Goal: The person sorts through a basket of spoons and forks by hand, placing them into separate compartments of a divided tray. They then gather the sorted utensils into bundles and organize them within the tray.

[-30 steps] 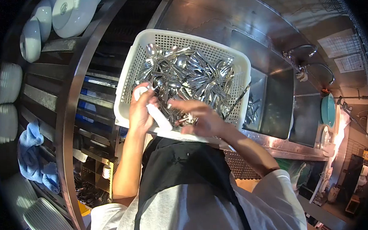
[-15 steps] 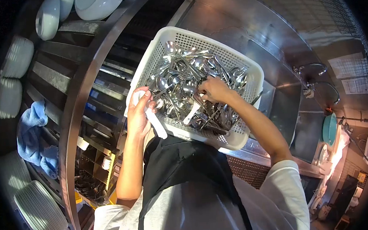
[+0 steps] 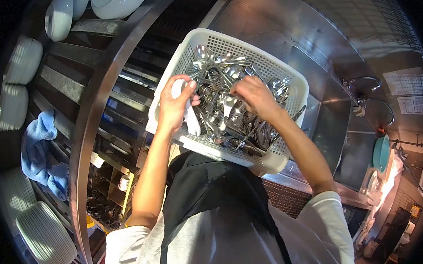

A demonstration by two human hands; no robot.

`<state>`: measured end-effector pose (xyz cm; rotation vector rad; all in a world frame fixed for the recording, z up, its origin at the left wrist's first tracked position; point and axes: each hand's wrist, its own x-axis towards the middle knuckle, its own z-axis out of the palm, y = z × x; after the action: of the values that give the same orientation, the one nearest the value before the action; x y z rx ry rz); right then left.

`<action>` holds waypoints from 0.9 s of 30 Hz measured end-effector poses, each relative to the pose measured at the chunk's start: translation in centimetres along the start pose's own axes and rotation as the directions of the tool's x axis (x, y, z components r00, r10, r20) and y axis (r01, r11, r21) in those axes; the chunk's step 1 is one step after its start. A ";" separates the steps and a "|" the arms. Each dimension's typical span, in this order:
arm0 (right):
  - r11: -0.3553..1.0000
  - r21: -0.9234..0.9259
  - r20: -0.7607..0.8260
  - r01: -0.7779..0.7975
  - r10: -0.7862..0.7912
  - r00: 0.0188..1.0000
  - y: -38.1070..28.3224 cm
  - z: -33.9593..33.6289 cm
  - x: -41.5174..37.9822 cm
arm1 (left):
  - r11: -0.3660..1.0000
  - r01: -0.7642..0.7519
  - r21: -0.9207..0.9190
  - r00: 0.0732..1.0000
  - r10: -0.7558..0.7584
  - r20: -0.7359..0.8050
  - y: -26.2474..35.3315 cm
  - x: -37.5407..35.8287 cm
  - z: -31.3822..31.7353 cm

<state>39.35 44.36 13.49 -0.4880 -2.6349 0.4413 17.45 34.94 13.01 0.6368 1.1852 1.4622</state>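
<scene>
A white perforated plastic basket (image 3: 290,77) holds a heap of metal spoons and forks (image 3: 227,74). Over its left side, my left hand (image 3: 173,106) is closed around white soup spoons (image 3: 192,122), their handles pointing down toward the near rim. My right hand (image 3: 258,96) is over the middle of the heap, fingers pinched at one end of another white soup spoon (image 3: 228,105). Loose metal cutlery lies directly beneath both hands, and my right fingers hide part of it.
Left of the basket stands a metal slatted rack (image 3: 88,109) with stacked white plates (image 3: 47,238) and a blue cloth (image 3: 43,153). A steel sink (image 3: 328,126) with taps (image 3: 374,83) lies to the right. Below the rack is a divided box (image 3: 110,185) of dark cutlery.
My left hand has moved up and to the right over the basket with its white spoons. My right hand has shifted slightly right and up, and the white spoon at its fingertips has risen.
</scene>
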 end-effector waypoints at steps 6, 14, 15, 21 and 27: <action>1.000 0.000 -0.263 0.005 -0.005 0.965 0.8 -3.0 1.9 | 0.989 0.129 -0.075 0.933 -0.096 0.347 -1.8 3.7 3.4; 0.965 0.217 -0.353 -0.146 0.217 0.910 0.5 -2.9 1.2 | 0.984 0.124 -0.127 0.911 -0.063 0.407 -3.0 3.6 8.6; 0.920 0.312 -0.335 -0.239 0.341 0.878 0.4 -3.2 0.5 | 0.989 0.130 -0.075 0.910 -0.089 0.405 -2.9 3.1 8.5; 0.790 -0.032 -0.256 -0.613 0.586 0.769 -0.7 -3.6 -6.7 | 0.982 0.140 -0.127 0.955 -0.100 0.278 -2.1 -1.3 6.3; 0.512 0.680 0.163 -0.525 0.592 0.789 -11.9 -2.3 -5.5 | 0.986 -0.105 -0.132 0.992 0.113 0.050 -1.6 -6.1 8.6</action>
<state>41.91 32.17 18.07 -1.0538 -1.9096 1.5145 27.24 31.79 15.96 0.6589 1.0158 1.5884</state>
